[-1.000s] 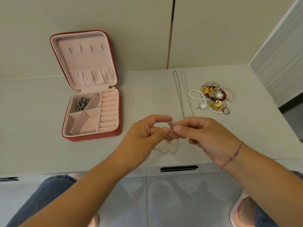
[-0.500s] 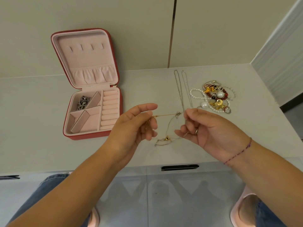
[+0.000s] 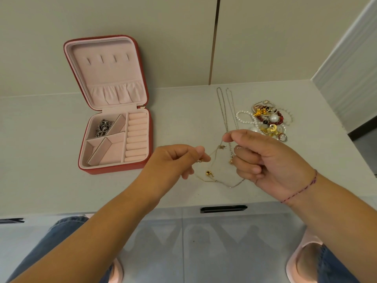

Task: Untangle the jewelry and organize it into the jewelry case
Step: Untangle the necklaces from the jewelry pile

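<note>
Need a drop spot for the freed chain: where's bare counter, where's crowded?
Bare: counter between the jewelry case and the long silver chains; also left of the case. Crowded: from those chains to the jewelry pile, and between the left hand and right hand, where the gold chain runs.

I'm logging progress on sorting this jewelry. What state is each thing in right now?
jewelry case, open, lid propped up.
silver piece, lying in the case's back-left compartment.
ring rolls, empty.
thin chains, tangled, hanging between both hands.
left hand, pinching a chain.
right hand, pinching a chain.
silver necklace, stretched along the table towards the right hand.
jewelry pile, heaped, unsorted.
</note>
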Available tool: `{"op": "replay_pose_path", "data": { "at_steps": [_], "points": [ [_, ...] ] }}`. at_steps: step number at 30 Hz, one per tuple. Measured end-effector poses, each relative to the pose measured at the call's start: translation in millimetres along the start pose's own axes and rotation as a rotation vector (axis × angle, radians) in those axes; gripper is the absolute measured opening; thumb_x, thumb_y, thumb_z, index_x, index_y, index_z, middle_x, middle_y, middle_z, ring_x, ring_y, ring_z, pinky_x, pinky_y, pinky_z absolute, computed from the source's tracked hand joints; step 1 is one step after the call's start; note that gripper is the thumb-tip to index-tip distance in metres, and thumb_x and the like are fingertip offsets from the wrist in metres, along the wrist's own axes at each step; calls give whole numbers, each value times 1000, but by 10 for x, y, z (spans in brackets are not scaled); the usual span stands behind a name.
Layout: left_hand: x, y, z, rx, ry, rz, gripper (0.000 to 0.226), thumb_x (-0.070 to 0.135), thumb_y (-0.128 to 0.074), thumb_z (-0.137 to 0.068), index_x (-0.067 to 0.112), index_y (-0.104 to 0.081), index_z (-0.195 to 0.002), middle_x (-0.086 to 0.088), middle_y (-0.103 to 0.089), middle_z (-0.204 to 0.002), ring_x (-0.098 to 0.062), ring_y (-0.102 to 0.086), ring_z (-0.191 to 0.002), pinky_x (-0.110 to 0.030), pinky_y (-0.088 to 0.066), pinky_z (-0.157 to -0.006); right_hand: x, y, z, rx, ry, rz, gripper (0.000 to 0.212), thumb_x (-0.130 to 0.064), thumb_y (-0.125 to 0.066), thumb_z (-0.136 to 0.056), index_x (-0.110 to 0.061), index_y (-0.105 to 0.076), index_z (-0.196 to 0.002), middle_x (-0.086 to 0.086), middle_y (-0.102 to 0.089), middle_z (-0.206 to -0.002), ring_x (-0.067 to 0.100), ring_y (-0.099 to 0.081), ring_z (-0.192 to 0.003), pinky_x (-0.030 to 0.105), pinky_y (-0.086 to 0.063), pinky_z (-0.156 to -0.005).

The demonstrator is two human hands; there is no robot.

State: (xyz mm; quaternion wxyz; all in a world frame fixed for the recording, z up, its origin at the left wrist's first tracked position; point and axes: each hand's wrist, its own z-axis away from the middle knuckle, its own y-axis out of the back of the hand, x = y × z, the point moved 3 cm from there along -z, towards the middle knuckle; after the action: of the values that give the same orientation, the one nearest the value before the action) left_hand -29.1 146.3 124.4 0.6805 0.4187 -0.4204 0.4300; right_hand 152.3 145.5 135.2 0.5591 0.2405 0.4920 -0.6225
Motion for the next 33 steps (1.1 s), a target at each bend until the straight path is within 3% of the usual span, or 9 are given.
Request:
{"op": "replay_pose_path", "data": {
  "at_steps": [3, 6, 10, 17, 22, 24, 29, 31, 33],
  "points": [
    [-2, -68, 25, -115, 27, -1, 39, 53, -52, -77, 26, -77, -91, 4, -68, -71, -11, -54, -62, -23, -44, -83, 0, -33, 9, -57, 14, 6, 16, -24, -57, -78, -15, -71, -80, -6, -21, -44, 8, -21, -39, 20, -13, -39],
    [-25, -119, 42, -179, 72, -31, 40, 53, -49, -81, 29, -74, -100, 11, -72, -96, -13, -52, -62, -31, -46, -94, -6, -61, 26, -111, 26, 15, 17, -23, -57, -79, -15, -72, -82, -6, -21, -44, 8, -20, -38, 21, -12, -41],
    [-54, -153, 46, -209, 127, 35, 36, 44, -45, -91, 23, -73, -102, 17, -70, -83, -12, -57, -72, -27, -49, -88, -14, -97, 63, -185, 29, 17, 21, -20, -53, -83, -14, -73, -89, -6, -20, -44, 8, -20, -38, 23, -12, -42],
    [-84, -163, 4, -255, 106, 235, 41, 53, -47, -89, 25, -73, -104, 0, -71, -108, -16, -62, -110, -34, -43, -98, -2, -141, 78, -292, 11, 94, 23, -24, -56, -85, -15, -74, -96, -6, -20, -44, 9, -20, -39, 18, -22, -40],
    [-86, -115, -20, -141, 68, 354, 34, 47, -60, -81, 22, -76, -98, 5, -69, -115, -10, -58, -116, -37, -40, -104, 4, -131, 77, -247, 9, 189, 21, -24, -54, -82, -15, -73, -83, -5, -24, -44, 10, -25, -40, 20, -20, -42],
    [-63, -111, -4, -143, 36, 361, 28, 42, -60, -80, 24, -77, -95, 6, -69, -115, -8, -57, -118, -35, -37, -105, 13, -124, 76, -227, 12, 227, 21, -23, -53, -81, -15, -71, -76, -3, -29, -45, 12, -33, -43, 20, -29, -44],
    [-5, -90, 15, -85, -26, 354, 17, 33, -66, -75, 24, -76, -85, 12, -70, -110, 3, -57, -112, -22, -36, -97, 45, -115, 50, -119, 67, 370, 22, -22, -51, -76, -20, -68, -62, 5, -63, -69, 20, -62, -75, 28, -49, -75],
    [4, -79, 11, -46, -42, 307, 22, 33, -64, -72, 24, -76, -88, 12, -68, -114, 6, -56, -111, -14, -37, -90, 37, -99, 37, -63, 79, 443, 25, -19, -56, -81, -21, -68, -59, 1, -71, -94, 26, -62, -99, 36, -46, -96],
    [9, -75, 11, -20, -71, 227, 24, 36, -65, -72, 24, -77, -90, 7, -64, -114, -2, -57, -108, -15, -39, -88, 32, -91, 48, -6, 83, 518, 30, -15, -57, -87, -22, -69, -60, -8, -67, -110, 15, -59, -109, 37, -37, -106]
  ]
}}
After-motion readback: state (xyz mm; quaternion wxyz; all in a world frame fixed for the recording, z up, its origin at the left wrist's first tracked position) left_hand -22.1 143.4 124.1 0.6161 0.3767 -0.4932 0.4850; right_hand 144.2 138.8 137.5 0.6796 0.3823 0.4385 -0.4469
